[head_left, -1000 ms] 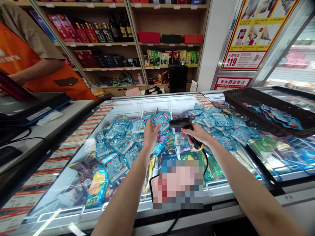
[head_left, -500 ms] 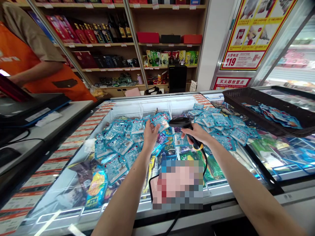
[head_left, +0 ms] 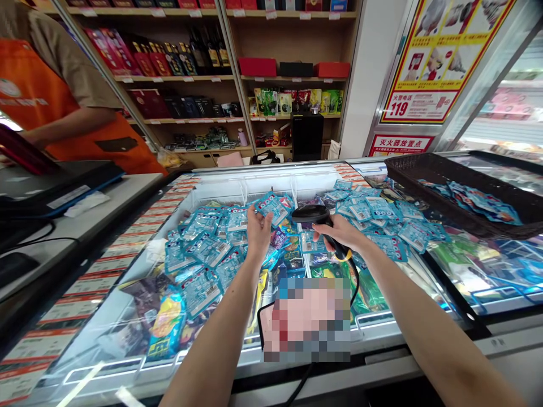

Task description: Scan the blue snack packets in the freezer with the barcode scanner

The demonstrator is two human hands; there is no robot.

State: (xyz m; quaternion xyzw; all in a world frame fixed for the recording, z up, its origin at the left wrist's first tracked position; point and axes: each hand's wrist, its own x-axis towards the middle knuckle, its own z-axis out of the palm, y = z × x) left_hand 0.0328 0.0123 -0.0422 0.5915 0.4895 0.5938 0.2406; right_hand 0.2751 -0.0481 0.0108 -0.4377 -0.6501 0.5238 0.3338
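Observation:
My right hand (head_left: pixel 335 233) is closed around the handle of a black barcode scanner (head_left: pixel 311 213), its head pointing left and its cable hanging down. Close by on the left, my left hand (head_left: pixel 259 229) has its thumb and curled fingers at the near edge of a light-blue snack packet (head_left: pixel 276 207), apparently gripping it; the exact contact is partly hidden. Many similar blue packets (head_left: pixel 203 249) lie heaped to the left. Another heap of blue packets (head_left: pixel 377 209) spreads to the right, over the chest freezer (head_left: pixel 220 183) of bagged goods.
A dark basket (head_left: pixel 462 220) with several blue packets stands at the right. A phone-like device (head_left: pixel 267 325), largely pixelated, is in front. At the left, a person in an orange apron (head_left: pixel 55 102) stands by a counter (head_left: pixel 139 189). Shelves (head_left: pixel 292 118) line the back.
The barcode seen on the packet by my left hand no longer shows, and that hand's fingers have shifted slightly. The scanner stays nearly in place. The view has moved slightly.

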